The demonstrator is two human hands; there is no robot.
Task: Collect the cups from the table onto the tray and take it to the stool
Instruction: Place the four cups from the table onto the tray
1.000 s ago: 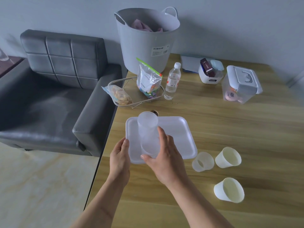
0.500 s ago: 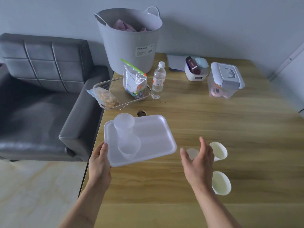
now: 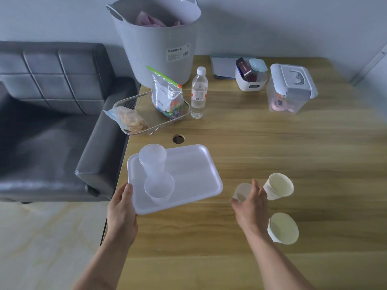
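Change: your right hand (image 3: 250,208), which hovered short of the cups half a second ago, has reached the small clear cup (image 3: 241,191); the tray (image 3: 188,164) and its load sit as before.
Right hand: fingers spread and curved about the small clear cup, thumb at its near side; you cannot tell whether they press it yet.
Left hand (image 3: 121,214): thumb over the tray's near left rim, fingers hidden beneath, pinching that corner.
Tray: white, rectangular, at the bench (image 3: 272,143) left edge, long axis running from near left to far right, its left side past the edge.
Tall cup (image 3: 154,164): clear, upright on the tray's left part, mouth up.
Count: four cups; one on the tray, three off it.
White cups: two, mouths tipped toward you; far one (image 3: 278,186) just right of your right hand, near one (image 3: 283,228) toward the near edge.
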